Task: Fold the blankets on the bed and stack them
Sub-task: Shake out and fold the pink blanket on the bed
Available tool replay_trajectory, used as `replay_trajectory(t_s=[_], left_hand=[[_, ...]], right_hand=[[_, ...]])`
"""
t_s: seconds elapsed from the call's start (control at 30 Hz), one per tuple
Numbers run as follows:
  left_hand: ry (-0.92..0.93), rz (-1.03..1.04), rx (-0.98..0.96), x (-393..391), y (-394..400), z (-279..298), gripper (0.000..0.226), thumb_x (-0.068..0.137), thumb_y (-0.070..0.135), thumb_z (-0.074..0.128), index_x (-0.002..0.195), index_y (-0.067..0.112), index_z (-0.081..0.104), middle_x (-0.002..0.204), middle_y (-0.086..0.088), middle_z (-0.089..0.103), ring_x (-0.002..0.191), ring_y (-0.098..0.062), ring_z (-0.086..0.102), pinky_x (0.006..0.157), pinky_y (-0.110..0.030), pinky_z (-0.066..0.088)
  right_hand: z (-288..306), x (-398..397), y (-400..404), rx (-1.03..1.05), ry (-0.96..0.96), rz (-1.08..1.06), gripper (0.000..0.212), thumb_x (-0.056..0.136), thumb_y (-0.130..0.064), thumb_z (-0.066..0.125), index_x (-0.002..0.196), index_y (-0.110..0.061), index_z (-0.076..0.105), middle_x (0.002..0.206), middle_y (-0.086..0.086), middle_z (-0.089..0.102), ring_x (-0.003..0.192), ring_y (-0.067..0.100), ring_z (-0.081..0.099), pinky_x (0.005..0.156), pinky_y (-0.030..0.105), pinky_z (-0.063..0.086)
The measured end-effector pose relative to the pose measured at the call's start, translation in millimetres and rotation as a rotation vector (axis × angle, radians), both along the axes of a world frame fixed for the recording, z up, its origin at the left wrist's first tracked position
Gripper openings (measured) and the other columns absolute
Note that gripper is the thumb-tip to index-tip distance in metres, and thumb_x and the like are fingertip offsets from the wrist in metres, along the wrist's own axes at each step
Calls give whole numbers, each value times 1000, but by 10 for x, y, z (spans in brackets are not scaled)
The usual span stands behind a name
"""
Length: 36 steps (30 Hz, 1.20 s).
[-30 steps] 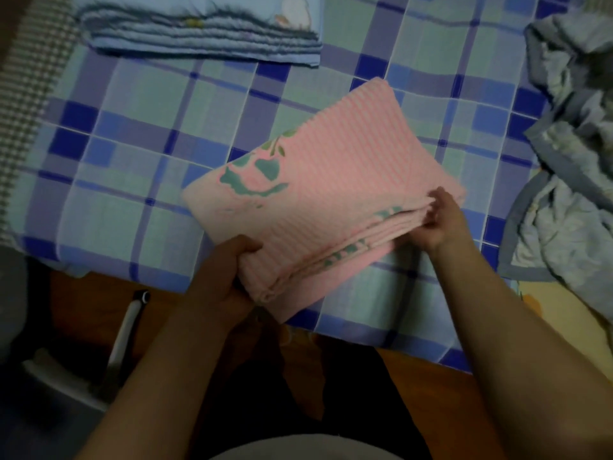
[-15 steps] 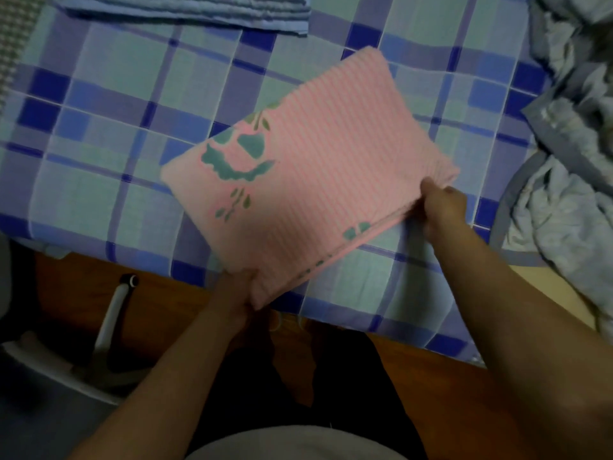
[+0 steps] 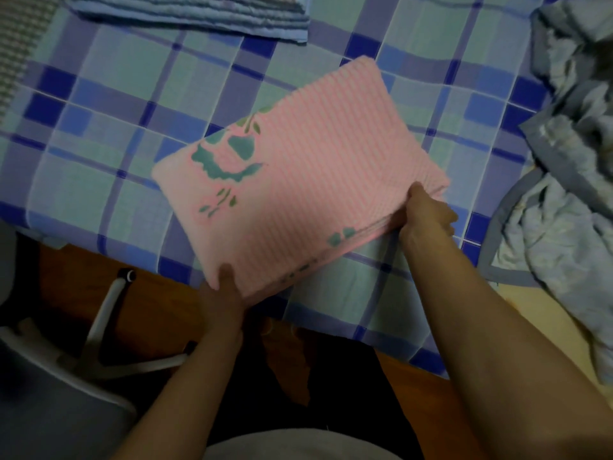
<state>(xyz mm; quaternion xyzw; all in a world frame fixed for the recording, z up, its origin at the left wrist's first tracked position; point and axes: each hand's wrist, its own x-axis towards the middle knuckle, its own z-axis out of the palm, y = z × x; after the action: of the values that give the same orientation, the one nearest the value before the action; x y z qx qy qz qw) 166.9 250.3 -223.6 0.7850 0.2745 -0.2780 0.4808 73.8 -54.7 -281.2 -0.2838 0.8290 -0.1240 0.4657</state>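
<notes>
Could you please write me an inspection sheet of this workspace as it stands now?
Surface: bed under a blue-green plaid sheet.
Job's things: folded pink blanket near the front edge; folded blue blanket at the far edge; unfolded grey blanket at right.
Clutter: nothing seen.
Hands: left hand grips the pink blanket's near corner; right hand pinches its right edge.
Cables: nothing seen.
Surroundings: white chair frame, wooden floor.
</notes>
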Motion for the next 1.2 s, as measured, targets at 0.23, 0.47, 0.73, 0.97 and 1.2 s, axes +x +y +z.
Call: replay_trajectory(t_s=[0.23,0.47,0.73,0.97,1.2], left_hand=[[140,-271,107,-15,179,-254,47,103,30,52,142,4,47,128,-10,56,105,-23,51,88,-34,42],[373,-63,14,87,247,-376,87,78,44,81,148,17,36,138,-10,54,107,-28,55,74,-38,52],[365,156,-468,225,512,717,32,91,11,60,122,6,62,109,-18,73,98,-34,70,75,-41,62],[414,21,-304,807,551,1331,14,85,7,62,97,0,62,62,-12,70,50,-21,69,48,-31,58],[158,-48,-652,2416,-20,2203,29,22,18,70,50,13,75,61,-3,72,56,-12,71,54,-27,59]], right_hand=[[-42,-62,85,7,-202,-92,95,65,-40,86,141,-11,38,127,10,59,102,28,62,90,47,56],[99,-12,-190,242,-477,-108,51,82,-30,80,126,-13,62,110,6,73,89,26,71,56,36,58],[1002,-674,355,401,-731,-254,48,81,-10,72,128,-10,59,118,20,69,112,43,62,98,64,45],[1523,-742,1159,413,-581,-264,46,78,1,58,122,-9,57,60,16,69,45,30,67,39,48,54],[2709,688,665,88,-816,-260,12,86,-2,61,88,-13,60,59,8,70,47,21,68,47,39,57]])
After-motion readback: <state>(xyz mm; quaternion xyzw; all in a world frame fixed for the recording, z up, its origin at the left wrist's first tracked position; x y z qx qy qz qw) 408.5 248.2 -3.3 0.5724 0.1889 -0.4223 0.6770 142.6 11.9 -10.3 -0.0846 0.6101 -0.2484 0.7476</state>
